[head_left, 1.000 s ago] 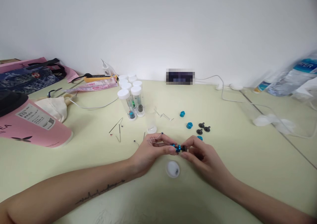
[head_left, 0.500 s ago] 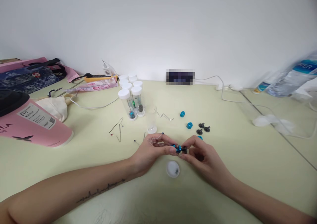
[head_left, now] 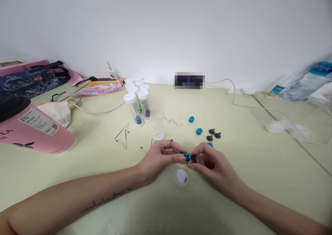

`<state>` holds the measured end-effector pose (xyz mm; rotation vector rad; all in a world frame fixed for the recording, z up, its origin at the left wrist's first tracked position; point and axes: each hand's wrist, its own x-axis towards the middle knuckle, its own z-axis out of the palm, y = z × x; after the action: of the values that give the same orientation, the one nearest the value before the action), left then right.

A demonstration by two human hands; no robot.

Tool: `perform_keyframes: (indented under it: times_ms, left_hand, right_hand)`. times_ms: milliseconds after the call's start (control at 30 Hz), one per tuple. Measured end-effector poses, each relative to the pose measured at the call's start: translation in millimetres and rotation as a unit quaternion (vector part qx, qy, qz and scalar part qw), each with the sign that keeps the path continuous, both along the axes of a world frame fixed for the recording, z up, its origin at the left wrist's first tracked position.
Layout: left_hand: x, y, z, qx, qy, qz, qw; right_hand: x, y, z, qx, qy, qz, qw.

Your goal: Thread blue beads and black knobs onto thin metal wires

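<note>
My left hand (head_left: 158,160) pinches a small blue metal fitting (head_left: 187,157), from which a thin bent wire (head_left: 164,145) runs back over the palm. The fingers of my right hand (head_left: 211,162) are closed on a black flat-headed screw (head_left: 194,158), its shaft in line with the blue fitting. How deep the shaft sits inside cannot be made out. Below both hands lies a white round cap (head_left: 181,177) with small dark bits in it. An open clear tube (head_left: 159,126) stands just beyond my left hand.
Several white-capped tubes (head_left: 130,98) stand behind. Blue fittings (head_left: 199,131) and black screws (head_left: 211,131) lie to the right, bent wires (head_left: 126,139) and hex keys (head_left: 175,123) further left. A pink cup (head_left: 52,131) is at left, a water bottle (head_left: 306,79) at right.
Almost nothing differs. The black screw and blue fitting have shifted very slightly right, with both hands keeping their hold.
</note>
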<state>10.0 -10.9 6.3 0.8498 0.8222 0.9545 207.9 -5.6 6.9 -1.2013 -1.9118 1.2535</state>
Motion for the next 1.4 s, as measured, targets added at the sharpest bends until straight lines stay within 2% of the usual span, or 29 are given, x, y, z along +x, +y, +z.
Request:
perform_keyframes:
  times_ms: [100,300,433,667,1000,1100,1200,1400]
  left_hand:
    - [-0.2,-0.4,-0.5,0.0,-0.007,-0.003,1.0]
    - [-0.1,-1.6,-0.7,0.016,-0.002,-0.015,1.0]
    - [-0.3,-1.4,-0.9,0.013,-0.005,-0.014,1.0]
    - [-0.6,-0.1,-2.2,0.005,-0.018,0.0,1.0]
    - [-0.5,-0.5,-1.8,0.012,-0.011,-0.006,1.0]
    - [-0.8,-0.5,-2.1,0.015,-0.009,-0.002,1.0]
    - [-0.9,-0.5,-2.9,0.014,-0.016,-0.006,1.0]
    - [-0.6,-0.9,-3.4,0.014,-0.02,-0.014,1.0]
  right_hand:
    - [0.5,1.3,0.0,0.0,-0.004,0.007,1.0]
    - [1.6,3.0,5.3,0.014,-0.012,0.067,0.998]
    - [1.7,2.1,6.0,0.01,-0.01,0.062,0.998]
    - [0.4,1.8,-0.1,-0.029,0.02,0.014,0.999]
    - [1.1,3.6,0.2,-0.005,0.006,0.032,0.999]
    - [0.2,1.9,-0.6,-0.027,0.01,0.013,1.0]
    - [-0.1,1.3,-2.1,-0.016,0.014,-0.001,1.0]
    - [2.0,4.2,0.6,0.014,-0.003,0.049,0.999]
